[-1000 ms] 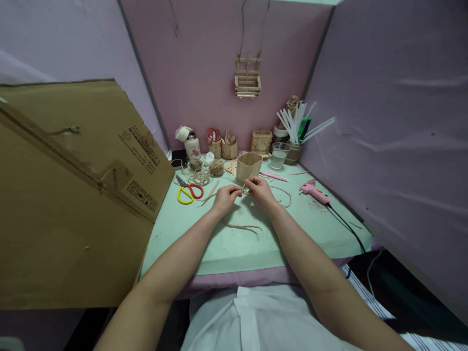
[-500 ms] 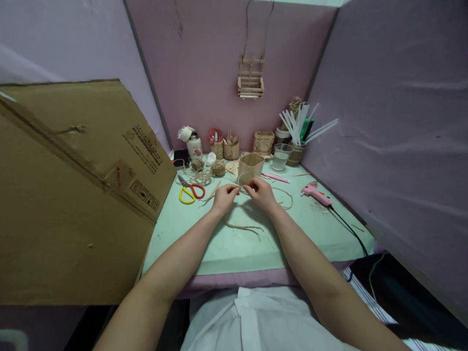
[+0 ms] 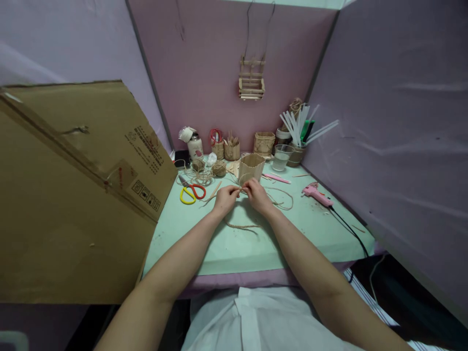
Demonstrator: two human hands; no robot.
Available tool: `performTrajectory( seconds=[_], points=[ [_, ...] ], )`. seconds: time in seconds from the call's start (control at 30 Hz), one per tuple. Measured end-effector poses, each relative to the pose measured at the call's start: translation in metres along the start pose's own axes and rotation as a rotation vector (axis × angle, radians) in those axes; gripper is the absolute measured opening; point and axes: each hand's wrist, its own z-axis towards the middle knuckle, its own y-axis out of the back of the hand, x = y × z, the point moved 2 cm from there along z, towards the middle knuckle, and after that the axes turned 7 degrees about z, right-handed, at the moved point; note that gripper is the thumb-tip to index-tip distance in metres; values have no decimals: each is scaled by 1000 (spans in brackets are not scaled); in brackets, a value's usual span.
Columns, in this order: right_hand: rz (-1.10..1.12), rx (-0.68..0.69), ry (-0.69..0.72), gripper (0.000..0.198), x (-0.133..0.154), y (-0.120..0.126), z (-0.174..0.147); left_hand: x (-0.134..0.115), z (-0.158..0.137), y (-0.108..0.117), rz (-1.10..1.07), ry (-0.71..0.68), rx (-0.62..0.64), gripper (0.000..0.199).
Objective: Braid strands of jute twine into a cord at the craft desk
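Note:
Both hands meet over the middle of the table, just in front of a tan cup (image 3: pixel 251 167) made of upright wooden sticks. My left hand (image 3: pixel 226 199) pinches jute twine (image 3: pixel 242 226) between thumb and fingertips. Close beside it, my right hand (image 3: pixel 256 194) is closed on the same twine, with the fingertips nearly touching. A loose braided-looking end of the twine lies on the table below the hands, and thinner strands loop out to the right. The exact spot where the fingers grip is too small to make out.
Scissors (image 3: pixel 192 191) with red and yellow handles lie left, near balls of twine (image 3: pixel 218 169). A pink glue gun (image 3: pixel 317 194) with a black cord rests right. A plastic cup of water (image 3: pixel 281 158) and a pot of glue sticks (image 3: pixel 297 155) stand behind. Cardboard (image 3: pixel 84 195) walls the left side.
My right hand has shifted slightly down and left, closer to my left hand. The loose twine end below has drawn in a little to the left.

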Motion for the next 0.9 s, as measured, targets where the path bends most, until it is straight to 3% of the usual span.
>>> performTrajectory(
  seconds=[0.23,0.4,0.57,0.9],
  points=[
    [323,-27,-331,14,-8,-7,1,1,1,-1,16,5,48,21],
    [454,-61,-438,18,-9,-11,-1,6,3,-4,13,-7,109,22],
    [519,-63,-484,22,-3,-10,-3,6,2,-3,21,-15,136,21],
    [499,-122,-427,21,-2,-5,0,5,1,-7,-22,23,101,26]
  ],
)
